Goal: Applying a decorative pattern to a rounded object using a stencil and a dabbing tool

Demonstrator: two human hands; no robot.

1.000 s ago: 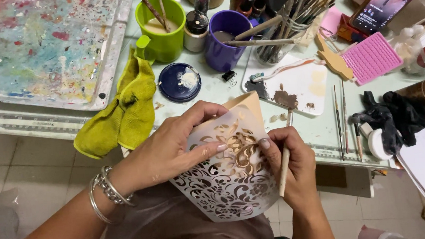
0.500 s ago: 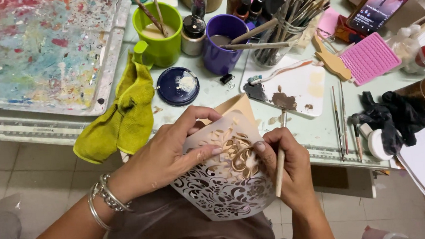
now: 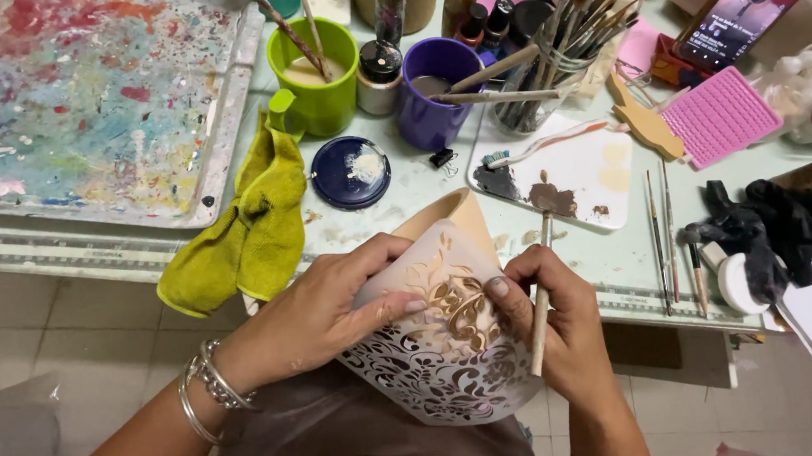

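A white lace-pattern stencil sheet [image 3: 435,374] lies curved over a tan rounded piece [image 3: 448,220] in my lap at the table's front edge. My left hand [image 3: 321,305] presses the stencil flat from the left, fingers spread across it. On the right, my right hand [image 3: 555,318] holds a wooden-handled brush [image 3: 539,295] upright, its thumb touching the brown ornament [image 3: 459,310] painted through the stencil. A silver bracelet sits on my left wrist.
A yellow-green rag [image 3: 244,230] hangs over the table edge. Behind it: a paint-splattered tray [image 3: 83,98], green cup [image 3: 314,68], purple cup [image 3: 434,88], dark blue lid [image 3: 350,170], a white palette [image 3: 564,174], a jar of brushes [image 3: 534,86], a black cloth [image 3: 763,227].
My hands and the stenciled piece have barely shifted. The left fingers slid slightly along the stencil.
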